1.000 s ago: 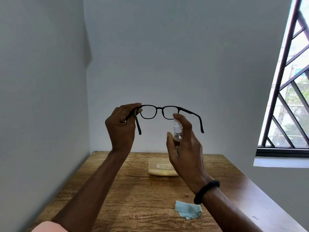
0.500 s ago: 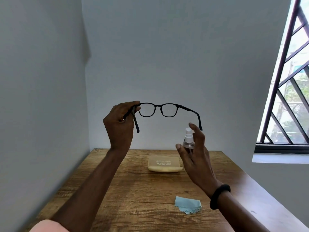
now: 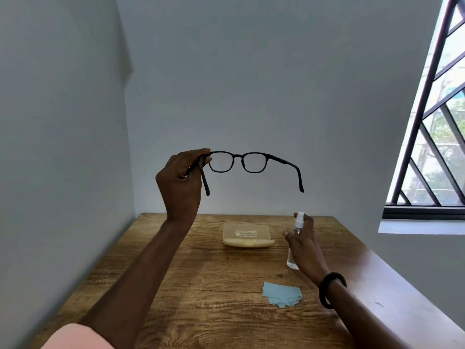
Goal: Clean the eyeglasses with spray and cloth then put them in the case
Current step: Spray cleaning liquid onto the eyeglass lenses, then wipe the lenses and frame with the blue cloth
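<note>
Fingers (image 3: 201,157) of my left hand (image 3: 180,182) pinch the black eyeglasses (image 3: 247,162) at the hinge of one temple, holding them up in the air above the far part of the table (image 3: 176,298), lenses facing away and both arms unfolded toward me. I hold them by the frame corner so, I judge, my skin stays off the glass and both lenses are free for wiping. My right hand (image 3: 305,245) is wrapped around the small clear spray bottle (image 3: 297,235), its white nozzle upright, low over the table toward the right edge; whether its base touches the wood I cannot tell. The pale yellow case (image 3: 247,235) lies closed near the far edge, between my two hands, out of the way until the end. Nearer to me, the blue cloth (image 3: 281,294) lies crumpled just beside my right wrist, within easy reach for the wiping step, which I judge comes next.
</note>
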Demonstrator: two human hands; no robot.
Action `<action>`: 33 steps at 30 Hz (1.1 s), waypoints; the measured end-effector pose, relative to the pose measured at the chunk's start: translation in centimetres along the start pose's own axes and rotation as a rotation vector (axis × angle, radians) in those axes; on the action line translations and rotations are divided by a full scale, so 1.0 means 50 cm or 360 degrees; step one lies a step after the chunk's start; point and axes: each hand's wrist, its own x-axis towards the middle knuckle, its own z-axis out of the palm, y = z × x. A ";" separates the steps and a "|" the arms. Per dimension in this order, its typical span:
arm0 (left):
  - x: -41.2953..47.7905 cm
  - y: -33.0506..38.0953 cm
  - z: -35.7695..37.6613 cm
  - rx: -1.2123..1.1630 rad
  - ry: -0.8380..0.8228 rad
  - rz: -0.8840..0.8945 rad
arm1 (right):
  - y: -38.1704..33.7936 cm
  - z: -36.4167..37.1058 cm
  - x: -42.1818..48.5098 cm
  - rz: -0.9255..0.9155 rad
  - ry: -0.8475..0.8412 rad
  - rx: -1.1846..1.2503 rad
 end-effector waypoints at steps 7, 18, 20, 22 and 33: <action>-0.009 0.004 -0.003 -0.0003 0.0035 -0.0057 | 0.013 0.002 -0.011 -0.0028 0.0082 -0.0111; -0.047 -0.012 -0.016 -0.0001 0.0025 -0.0113 | -0.101 -0.065 -0.082 -0.0571 0.0277 -0.0525; -0.048 -0.012 -0.019 0.0001 0.0027 -0.0118 | -0.100 -0.065 -0.096 -0.0263 -0.0274 -0.0767; -0.048 -0.012 -0.022 -0.0003 0.0030 -0.0125 | -0.084 -0.059 -0.093 -0.0121 -0.0622 -0.0973; -0.064 -0.027 -0.032 -0.0003 0.0006 -0.0150 | -0.108 -0.040 -0.041 0.0238 -0.1335 -0.1194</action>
